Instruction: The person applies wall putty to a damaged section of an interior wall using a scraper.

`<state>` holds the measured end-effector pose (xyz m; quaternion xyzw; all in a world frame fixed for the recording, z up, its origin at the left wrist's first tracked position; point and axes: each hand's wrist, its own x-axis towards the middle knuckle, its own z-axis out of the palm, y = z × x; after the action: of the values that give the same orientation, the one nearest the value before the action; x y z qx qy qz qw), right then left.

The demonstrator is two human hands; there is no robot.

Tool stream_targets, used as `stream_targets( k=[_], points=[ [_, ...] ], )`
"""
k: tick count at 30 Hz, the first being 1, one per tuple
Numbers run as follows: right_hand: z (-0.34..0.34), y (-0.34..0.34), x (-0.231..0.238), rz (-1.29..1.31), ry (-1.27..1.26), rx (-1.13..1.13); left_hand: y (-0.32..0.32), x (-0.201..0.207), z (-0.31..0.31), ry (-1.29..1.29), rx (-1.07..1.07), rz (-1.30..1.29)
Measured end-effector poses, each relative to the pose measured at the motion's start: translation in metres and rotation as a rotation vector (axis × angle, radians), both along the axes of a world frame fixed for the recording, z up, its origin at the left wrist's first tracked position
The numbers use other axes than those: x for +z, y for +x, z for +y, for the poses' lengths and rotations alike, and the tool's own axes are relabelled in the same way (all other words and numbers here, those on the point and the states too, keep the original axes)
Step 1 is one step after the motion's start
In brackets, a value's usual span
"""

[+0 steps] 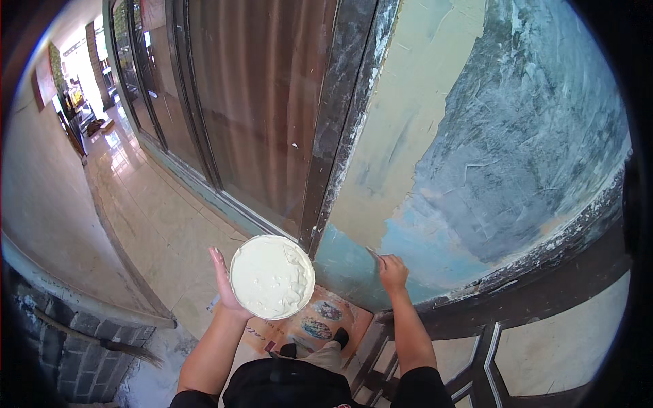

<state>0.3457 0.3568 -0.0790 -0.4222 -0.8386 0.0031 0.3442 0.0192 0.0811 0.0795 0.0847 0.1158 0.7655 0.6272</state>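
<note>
My left hand (228, 289) supports a round tub (313, 280) from its left side and below, with the thumb up along the side and the other fingers hidden. The tub is filled nearly to the rim with cream-white putty (262, 275), rougher and lumpier on its right. My right hand (393, 273) is closed around a putty knife (373, 254), seen almost edge-on. Its blade points up and left at the wall (347, 258), near the lower end of a beige coated strip (381, 177). Whether the blade touches the wall, I cannot tell.
A dark-framed window (258, 102) with a brown curtain stands left of the coated strip. Grey-blue patchy wall (503, 149) curves away to the right, above a dark-framed door (544, 326). Printed cardboard (357, 316) lies underfoot; a broom (102, 342) is at lower left.
</note>
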Motion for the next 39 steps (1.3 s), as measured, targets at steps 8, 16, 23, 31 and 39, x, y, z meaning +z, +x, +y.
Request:
stream_targets(
  k=[8, 16, 23, 31, 39],
  points=[
    [0.006, -0.016, 0.048, 0.098, 0.104, -0.086, 0.001, 0.004, -0.009, -0.072, 0.048, 0.065],
    [0.009, -0.005, -0.006, -0.025, 0.018, -0.034, 0.009, 0.002, -0.002, -0.08, 0.027, 0.088],
    [0.01, -0.014, 0.049, 0.101, 0.093, -0.037, 0.006, 0.005, -0.007, -0.053, 0.016, 0.064],
    [0.001, 0.014, -0.023, -0.036, 0.011, -0.006, 0.014, 0.005, 0.007, -0.07, -0.018, 0.07],
    [0.006, 0.013, 0.071, 0.092, 0.102, -0.087, 0.012, 0.002, 0.004, -0.064, -0.032, 0.04]
  ],
)
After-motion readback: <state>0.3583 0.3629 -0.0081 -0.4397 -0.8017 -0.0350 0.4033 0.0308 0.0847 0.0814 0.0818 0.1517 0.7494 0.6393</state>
